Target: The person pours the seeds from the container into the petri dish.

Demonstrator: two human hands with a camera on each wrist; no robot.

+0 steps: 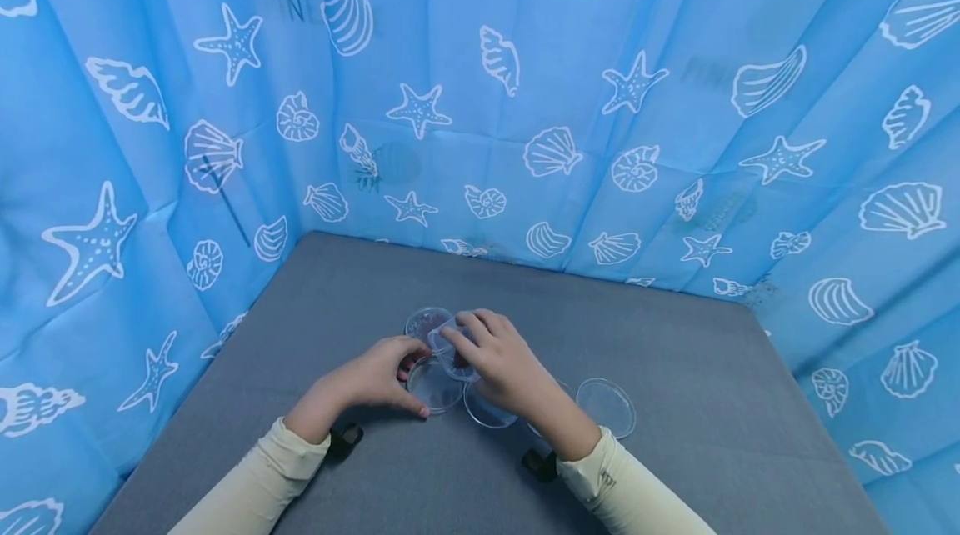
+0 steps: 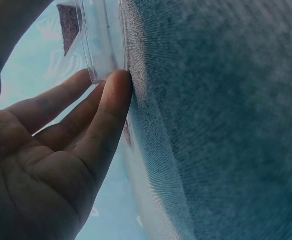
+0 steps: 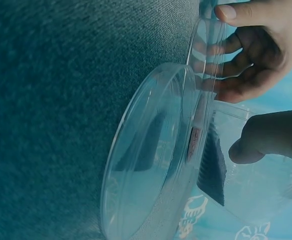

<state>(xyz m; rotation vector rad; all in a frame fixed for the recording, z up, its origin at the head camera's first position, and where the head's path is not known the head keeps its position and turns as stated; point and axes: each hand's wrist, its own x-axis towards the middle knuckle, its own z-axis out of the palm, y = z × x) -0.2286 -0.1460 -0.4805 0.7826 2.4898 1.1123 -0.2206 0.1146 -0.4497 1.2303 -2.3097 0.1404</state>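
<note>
My left hand [image 1: 382, 377] holds a clear petri dish [image 1: 437, 392] by its rim, thumb on the near side and fingers on the far side. In the left wrist view, the dish [image 2: 103, 47] stands at the grey cloth. Above its far right part, my right hand [image 1: 495, 356] grips a clear plastic container [image 1: 442, 338], tilted. Dark granules [image 3: 213, 170] lie slanted inside it, with the right thumb [image 3: 248, 147] against its wall. Just behind the held dish, another petri dish [image 1: 427, 320] contains reddish-dark granules.
A clear dish [image 1: 487, 416] sits right of the held one. Another [image 1: 536, 428] is mostly hidden under my right forearm, and one more [image 1: 606, 407] lies further right. Grey cloth [image 1: 675, 468] covers the table. Blue shell-patterned curtains [image 1: 480, 102] hang around its back and sides.
</note>
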